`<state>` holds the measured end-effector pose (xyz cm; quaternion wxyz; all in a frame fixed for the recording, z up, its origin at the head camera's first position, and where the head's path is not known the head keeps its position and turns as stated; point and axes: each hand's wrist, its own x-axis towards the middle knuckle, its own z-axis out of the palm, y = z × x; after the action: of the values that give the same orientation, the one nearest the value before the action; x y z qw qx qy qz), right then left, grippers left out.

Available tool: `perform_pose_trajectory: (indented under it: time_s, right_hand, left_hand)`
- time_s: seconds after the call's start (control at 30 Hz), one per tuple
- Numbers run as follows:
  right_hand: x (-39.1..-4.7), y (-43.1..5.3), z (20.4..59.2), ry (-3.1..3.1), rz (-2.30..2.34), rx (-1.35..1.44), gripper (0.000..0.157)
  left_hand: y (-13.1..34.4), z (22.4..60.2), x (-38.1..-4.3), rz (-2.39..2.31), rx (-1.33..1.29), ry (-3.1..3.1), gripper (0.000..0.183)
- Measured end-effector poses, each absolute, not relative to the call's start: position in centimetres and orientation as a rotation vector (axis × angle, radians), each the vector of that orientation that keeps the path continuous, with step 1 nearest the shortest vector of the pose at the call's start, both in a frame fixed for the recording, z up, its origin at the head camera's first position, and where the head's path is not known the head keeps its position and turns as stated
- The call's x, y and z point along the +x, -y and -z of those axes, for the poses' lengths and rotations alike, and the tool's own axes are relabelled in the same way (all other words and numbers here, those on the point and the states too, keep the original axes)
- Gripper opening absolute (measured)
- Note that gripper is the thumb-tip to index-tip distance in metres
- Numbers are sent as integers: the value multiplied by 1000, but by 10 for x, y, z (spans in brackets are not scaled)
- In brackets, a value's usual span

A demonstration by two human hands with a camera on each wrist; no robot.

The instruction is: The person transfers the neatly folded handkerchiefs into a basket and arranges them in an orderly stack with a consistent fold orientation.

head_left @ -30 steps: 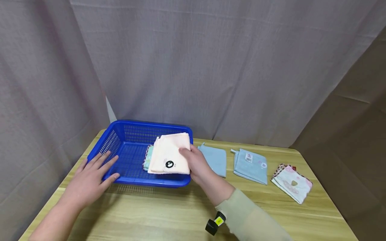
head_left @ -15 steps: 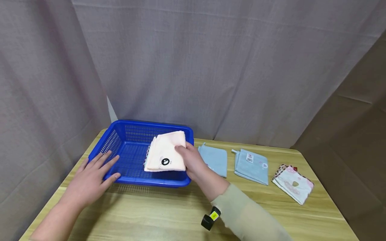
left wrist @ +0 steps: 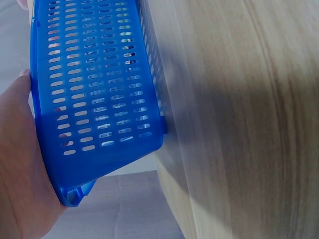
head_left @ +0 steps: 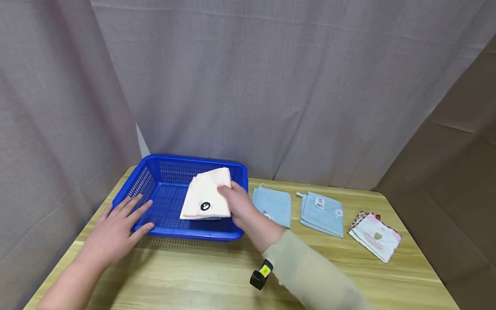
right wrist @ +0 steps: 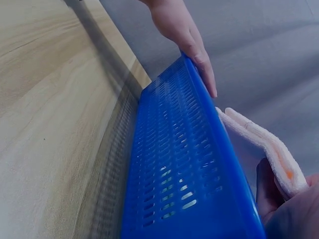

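Observation:
My right hand (head_left: 241, 207) pinches a folded pale pink towel (head_left: 207, 189) by its right edge, thumb on top. A round black emblem marks the towel's near side. It is held over the right half of a blue plastic basket (head_left: 166, 193), hiding what lies below. In the right wrist view the folded towel (right wrist: 271, 149) shows just above the basket's rim. My left hand (head_left: 116, 232) rests on the basket's near left corner with fingers spread straight over the rim. Seen from the left wrist, the hand (left wrist: 20, 164) lies along the basket's side wall (left wrist: 94, 89).
Right of the basket on the wooden table (head_left: 186, 275) lie a light blue towel (head_left: 277, 204), another blue towel (head_left: 321, 213) with a white label, and a white and pink patterned towel (head_left: 376, 237). Grey curtain (head_left: 248, 86) hangs behind the table.
My right hand has moved left with the pink towel, farther over the basket; the towel now covers the green patterned cloth seen earlier inside. The left hand stays in place.

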<state>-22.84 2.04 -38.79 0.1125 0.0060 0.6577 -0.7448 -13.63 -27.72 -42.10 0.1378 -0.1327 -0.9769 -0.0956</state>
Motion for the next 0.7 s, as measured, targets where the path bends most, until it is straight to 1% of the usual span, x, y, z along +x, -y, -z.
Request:
perform_pose_trajectory:
  time_s: [0.27, 0.7]
  right_hand:
    - [-234, -12, 391, -1952, 2182, 14, 39]
    - [-240, -6, 398, -2019, 2135, 21, 41]
  left_hand:
    - [278, 421, -137, 273, -381, 2817, 65]
    - [277, 421, -136, 272, -382, 2812, 64]
